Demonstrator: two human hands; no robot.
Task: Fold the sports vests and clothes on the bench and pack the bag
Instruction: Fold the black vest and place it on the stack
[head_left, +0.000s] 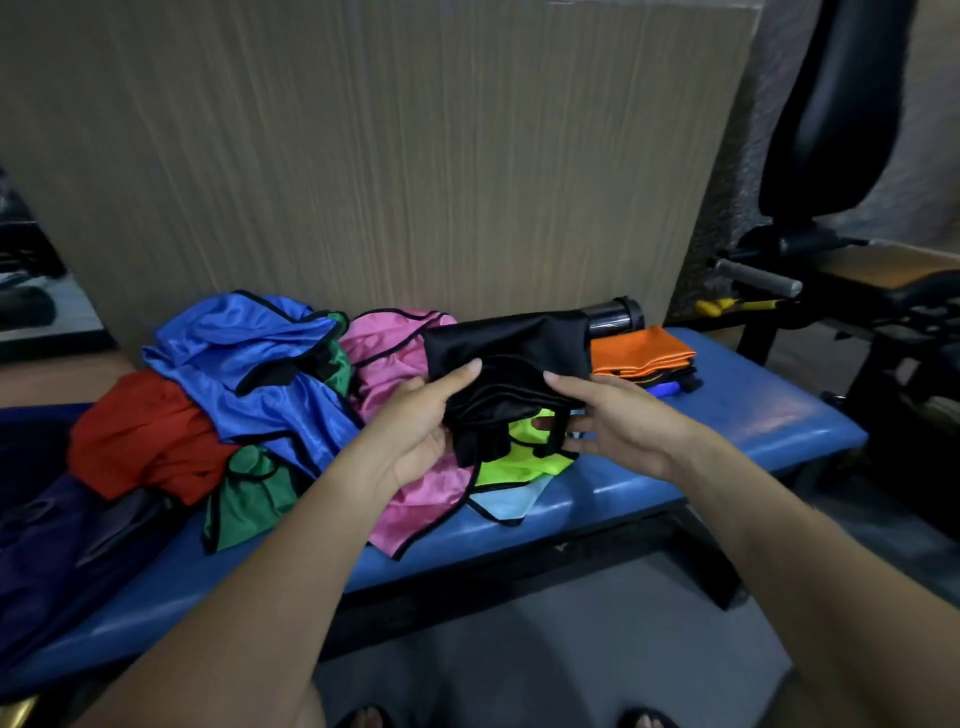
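I see my left hand (415, 431) and right hand (618, 421) raised over the bench (675, 467), holding a black garment (506, 374) between them. The left thumb lies on top of the cloth with the fingers tucked underneath, so that hand pinches the garment's left edge. The right thumb presses on the top of the cloth at its right side; the right fingers reach under it, fairly straight, and I make it a pinch between thumb and fingers. The garment is partly folded, its layers stacked in ridges between my two thumbs, with its upper part standing up behind them and a loose end drooping below.

Directly under the garment lies a yellow vest (524, 457), and under that a pale blue vest (506, 501) at the bench's near edge. A pink vest (400, 364) with black trim spreads beneath my left hand and runs down to the front edge. Left of it the unfolded heap continues: a blue vest (260, 364) on top, a green vest (249, 493) poking out below it, and a red garment (150, 431) at the far left.

To the right of my hands, well apart from the heap, a folded stack (644, 358) sits with an orange piece on top and darker pieces beneath. Just behind it lies a dark bottle (615, 316) on its side, its left end hidden by the black garment. At the far left end of the bench lies something dark purple (62, 545); I cannot tell whether it is the bag. A wooden panel (363, 156) stands behind the bench, and gym equipment (831, 156) is at the right.
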